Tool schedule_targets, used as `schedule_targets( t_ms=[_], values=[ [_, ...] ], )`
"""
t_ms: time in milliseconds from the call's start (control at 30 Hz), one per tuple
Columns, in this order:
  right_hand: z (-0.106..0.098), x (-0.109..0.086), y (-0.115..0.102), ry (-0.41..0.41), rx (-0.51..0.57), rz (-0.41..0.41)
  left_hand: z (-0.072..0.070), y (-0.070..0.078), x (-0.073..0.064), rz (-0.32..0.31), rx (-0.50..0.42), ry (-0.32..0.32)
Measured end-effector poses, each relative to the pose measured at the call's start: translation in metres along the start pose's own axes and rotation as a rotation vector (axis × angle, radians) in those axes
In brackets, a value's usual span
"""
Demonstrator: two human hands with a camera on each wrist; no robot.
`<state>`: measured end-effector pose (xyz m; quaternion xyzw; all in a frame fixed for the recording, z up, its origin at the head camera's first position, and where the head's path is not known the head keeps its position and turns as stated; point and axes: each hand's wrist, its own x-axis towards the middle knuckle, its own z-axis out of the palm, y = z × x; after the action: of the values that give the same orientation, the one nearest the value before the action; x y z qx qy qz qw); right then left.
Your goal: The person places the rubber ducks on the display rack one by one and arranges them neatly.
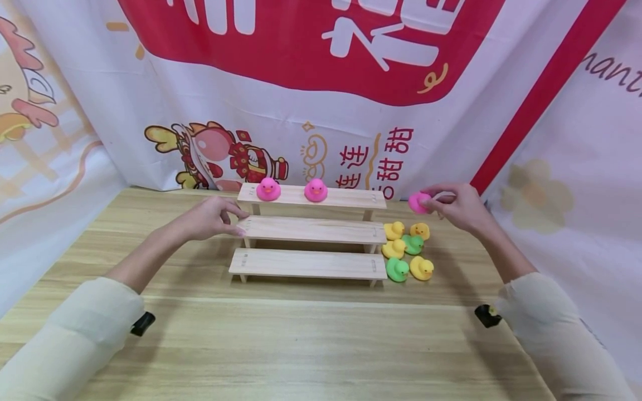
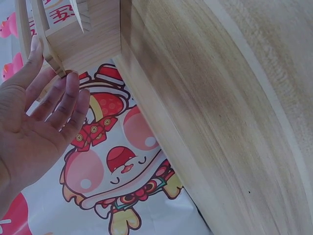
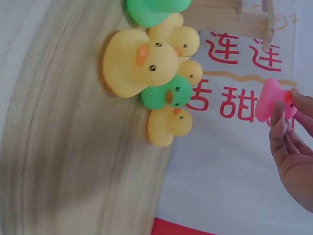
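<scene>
A three-tier wooden display stand (image 1: 310,228) is on the table, its steps rising toward the back. Two pink rubber ducks, one on the left (image 1: 268,190) and one nearer the middle (image 1: 316,190), sit on the top step. My left hand (image 1: 217,218) grips the left end of the middle step; in the left wrist view, thumb and fingers (image 2: 71,100) lie on either side of the board. Right of the stand, my right hand (image 1: 458,205) pinches a third pink rubber duck (image 3: 270,100) between thumb and fingers, held up off the table.
Several yellow ducks (image 1: 421,268) and two green ducks (image 1: 398,269) stand grouped on the wooden table (image 1: 301,345) against the stand's right side. Behind the table hangs a printed cloth (image 1: 281,67), close to the stand's back.
</scene>
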<state>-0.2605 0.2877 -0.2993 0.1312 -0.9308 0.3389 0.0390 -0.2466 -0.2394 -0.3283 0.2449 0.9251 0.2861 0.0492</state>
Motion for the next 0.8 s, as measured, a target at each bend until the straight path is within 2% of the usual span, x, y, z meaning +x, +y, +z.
schedule_targets(
  t_ms=[167, 400, 567, 800],
  values=[
    [0.0, 0.003, -0.01, -0.008, 0.026, -0.016, 0.0, 0.0, 0.0, -0.003, 0.0, -0.003],
    [0.0, 0.009, -0.028, -0.004, 0.082, 0.002, 0.001, -0.002, 0.0, -0.013, -0.004, -0.002],
    [0.002, 0.014, -0.038, 0.015, 0.066, -0.018, 0.001, -0.003, 0.0, -0.018, 0.002, -0.002],
    [0.008, 0.02, -0.051, -0.009, 0.056, -0.065, 0.001, -0.001, 0.0, -0.015, 0.009, -0.004]
  ],
)
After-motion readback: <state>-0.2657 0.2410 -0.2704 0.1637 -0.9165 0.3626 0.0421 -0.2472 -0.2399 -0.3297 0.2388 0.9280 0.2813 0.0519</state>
